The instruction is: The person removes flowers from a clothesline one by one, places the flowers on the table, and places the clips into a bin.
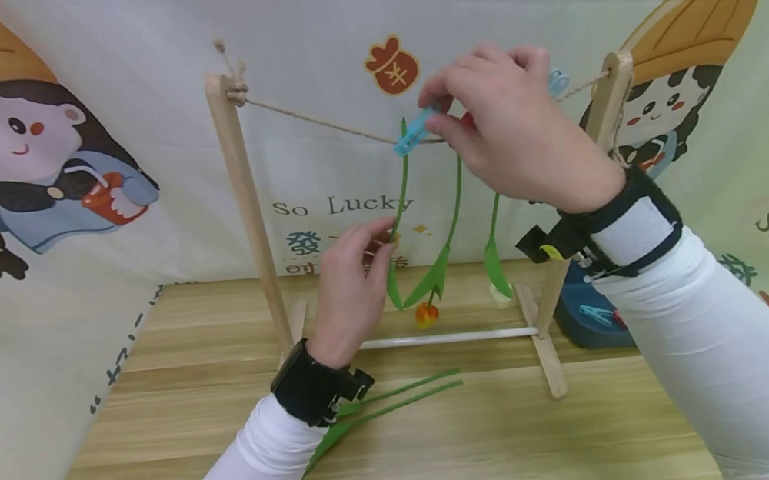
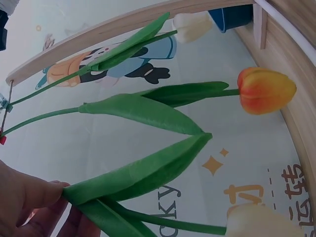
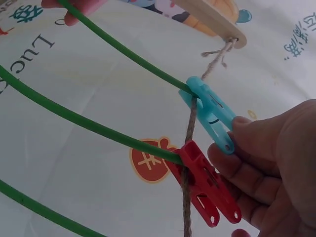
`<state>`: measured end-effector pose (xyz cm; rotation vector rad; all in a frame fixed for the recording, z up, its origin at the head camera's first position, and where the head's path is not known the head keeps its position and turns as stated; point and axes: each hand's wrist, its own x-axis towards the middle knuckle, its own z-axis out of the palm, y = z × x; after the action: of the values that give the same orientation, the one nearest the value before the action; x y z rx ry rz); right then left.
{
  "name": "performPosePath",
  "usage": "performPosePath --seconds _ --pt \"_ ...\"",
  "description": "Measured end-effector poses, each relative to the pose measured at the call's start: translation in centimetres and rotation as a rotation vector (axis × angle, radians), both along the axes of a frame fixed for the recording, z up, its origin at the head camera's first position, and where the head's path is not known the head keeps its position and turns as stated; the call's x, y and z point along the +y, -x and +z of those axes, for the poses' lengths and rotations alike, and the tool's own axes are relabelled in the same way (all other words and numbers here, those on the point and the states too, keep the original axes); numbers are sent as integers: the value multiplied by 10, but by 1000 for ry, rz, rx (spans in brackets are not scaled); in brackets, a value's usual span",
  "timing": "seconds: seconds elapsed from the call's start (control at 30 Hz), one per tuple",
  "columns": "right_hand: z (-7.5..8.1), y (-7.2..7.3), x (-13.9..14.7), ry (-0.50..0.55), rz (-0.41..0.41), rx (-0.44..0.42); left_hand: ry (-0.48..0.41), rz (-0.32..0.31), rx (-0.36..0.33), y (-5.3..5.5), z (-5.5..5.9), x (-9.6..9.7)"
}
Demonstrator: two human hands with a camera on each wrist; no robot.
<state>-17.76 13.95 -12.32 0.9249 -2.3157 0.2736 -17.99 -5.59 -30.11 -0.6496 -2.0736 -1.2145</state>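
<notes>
The head view shows both my hands raised to the string that runs between two wooden posts. My right grip is nearly closed, thumb and fingers on the handle ends of a light blue peg. My left grip pinches the pale flower near the base of its leaves. That flower hangs head down at the left of the row, its stem crossing the string at the peg's mouth.

To do this well, I judge, the left hand should steady the stem while the peg bites stem and string together, with a short tip showing above; then I ease off the handles gently and try a light tug. The red peg sits just beside my right fingers, so I mustn't knock it. The leaf tips of my flower and the orange flower meet in the left wrist view; whether they touch I cannot tell.

For room, the string is free towards the left post, while the right side is crowded, so backing out towards myself looks safest. The loose stems lie on the desk below my left wrist, in front of the white rod. A blue tub stands towards the desk's far edge, beyond my right forearm.
</notes>
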Motion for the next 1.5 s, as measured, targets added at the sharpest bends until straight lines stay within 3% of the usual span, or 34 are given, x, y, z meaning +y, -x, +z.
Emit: performPosePath --seconds 0.2,0.63,0.9,1.2,1.5 --pt "-2 -2 4 49 56 25 12 10 -6 -2 -3 -4" --pt "-5 -6 14 146 90 65 34 29 -25 -6 -10 -10" --pt "-12 -21 17 188 95 133 50 53 -36 -17 -14 -20" --pt "-35 -41 32 266 127 153 145 97 36 -36 -19 -37" --pt "-74 -54 60 263 107 120 269 132 28 -59 -27 -55"
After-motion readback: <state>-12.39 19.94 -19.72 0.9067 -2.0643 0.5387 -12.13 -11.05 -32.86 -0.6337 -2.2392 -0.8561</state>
